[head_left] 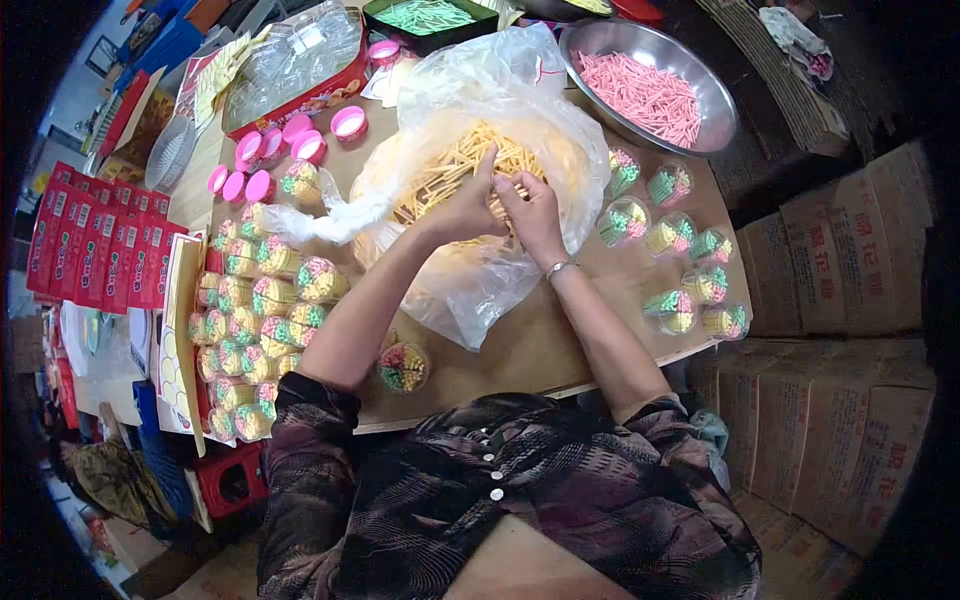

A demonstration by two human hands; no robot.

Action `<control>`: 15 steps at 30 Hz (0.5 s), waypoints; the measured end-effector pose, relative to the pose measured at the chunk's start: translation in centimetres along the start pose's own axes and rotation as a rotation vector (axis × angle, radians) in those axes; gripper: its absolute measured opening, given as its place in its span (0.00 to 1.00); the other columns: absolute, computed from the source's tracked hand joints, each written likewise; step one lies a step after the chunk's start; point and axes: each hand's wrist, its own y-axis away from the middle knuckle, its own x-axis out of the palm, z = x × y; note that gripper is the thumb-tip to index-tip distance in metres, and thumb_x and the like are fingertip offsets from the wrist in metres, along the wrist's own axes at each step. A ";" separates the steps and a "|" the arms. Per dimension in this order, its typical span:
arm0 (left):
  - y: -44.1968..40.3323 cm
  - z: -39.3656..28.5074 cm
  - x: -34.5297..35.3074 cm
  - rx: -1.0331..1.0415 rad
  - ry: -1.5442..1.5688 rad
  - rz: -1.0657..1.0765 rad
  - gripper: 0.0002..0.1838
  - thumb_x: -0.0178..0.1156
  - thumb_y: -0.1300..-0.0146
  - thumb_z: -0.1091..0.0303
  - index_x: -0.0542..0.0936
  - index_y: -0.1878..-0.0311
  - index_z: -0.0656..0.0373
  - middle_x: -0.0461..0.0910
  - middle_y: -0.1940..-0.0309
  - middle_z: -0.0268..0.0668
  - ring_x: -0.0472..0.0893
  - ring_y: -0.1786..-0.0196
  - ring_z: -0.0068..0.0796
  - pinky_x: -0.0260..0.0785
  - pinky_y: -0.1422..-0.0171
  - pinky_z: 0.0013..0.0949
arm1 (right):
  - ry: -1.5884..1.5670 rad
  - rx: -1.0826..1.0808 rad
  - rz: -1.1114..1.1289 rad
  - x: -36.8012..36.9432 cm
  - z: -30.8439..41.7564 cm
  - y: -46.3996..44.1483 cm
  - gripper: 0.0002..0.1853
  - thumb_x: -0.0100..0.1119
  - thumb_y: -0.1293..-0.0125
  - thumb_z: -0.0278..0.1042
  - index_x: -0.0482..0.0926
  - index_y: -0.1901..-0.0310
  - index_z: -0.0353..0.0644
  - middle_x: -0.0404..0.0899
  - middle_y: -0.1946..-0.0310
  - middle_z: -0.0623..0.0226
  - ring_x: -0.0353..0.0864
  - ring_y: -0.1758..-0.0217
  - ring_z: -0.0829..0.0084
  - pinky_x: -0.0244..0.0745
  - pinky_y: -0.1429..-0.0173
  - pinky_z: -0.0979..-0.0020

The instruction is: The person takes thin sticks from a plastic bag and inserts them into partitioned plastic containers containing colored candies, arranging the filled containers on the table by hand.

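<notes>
My left hand [470,208] and my right hand [533,213] meet over an opened clear plastic bag [470,295] in the middle of the table. Thin yellow sticks [455,165] lie loose in the bag, below and behind my hands. The left thumb points up, while its fingers curl toward the right hand. My right fingers are bent in a pinch, with a bracelet at the wrist. What lies between the fingers is too small or hidden to make out. A clear cup of mixed coloured sticks [404,368] stands near my left forearm.
Rows of filled clear cups [272,295] stand at left; several more [672,235] are at right. Pink lids [310,147] lie near a tray of clear containers [300,70]. A steel bowl [715,95] holds pink sticks. Cartons [850,250] are stacked at right, red boxes [100,245] at left.
</notes>
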 end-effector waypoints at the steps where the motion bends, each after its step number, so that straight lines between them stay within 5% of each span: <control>1: 0.1 -0.1 0.0 0.015 -0.072 -0.035 0.59 0.69 0.60 0.77 0.44 0.26 0.68 0.72 0.44 0.55 0.72 0.41 0.47 0.66 0.38 0.35 | -0.027 0.023 0.002 0.1 -0.2 0.1 0.12 0.62 0.37 0.38 0.78 0.70 0.38 0.76 0.77 0.71 0.68 0.75 0.79 0.69 0.67 0.76; 5: 0.2 -0.4 -0.4 0.066 -0.297 -0.134 0.60 0.69 0.59 0.77 0.39 0.26 0.67 0.72 0.43 0.54 0.73 0.42 0.46 0.66 0.38 0.36 | -0.110 0.085 -0.003 0.3 -0.4 -0.2 0.11 0.63 0.37 0.36 0.77 0.71 0.38 0.76 0.76 0.72 0.68 0.74 0.80 0.68 0.66 0.77; 10: 0.9 -1.3 -0.6 -0.062 0.057 -0.128 0.52 0.69 0.53 0.71 0.49 0.27 0.68 0.74 0.46 0.53 0.74 0.44 0.41 0.67 0.38 0.34 | -0.104 -0.021 -0.196 0.2 -0.4 -0.5 0.11 0.62 0.38 0.35 0.75 0.73 0.39 0.74 0.78 0.72 0.68 0.75 0.79 0.68 0.66 0.76; 15: 1.6 -0.9 0.2 0.175 -0.104 -0.516 0.28 0.61 0.39 0.63 0.69 0.39 0.69 0.77 0.57 0.48 0.76 0.53 0.34 0.68 0.45 0.31 | -0.092 0.102 -0.262 0.1 0.0 -0.7 0.10 0.62 0.38 0.35 0.75 0.73 0.39 0.74 0.77 0.72 0.69 0.73 0.79 0.68 0.64 0.76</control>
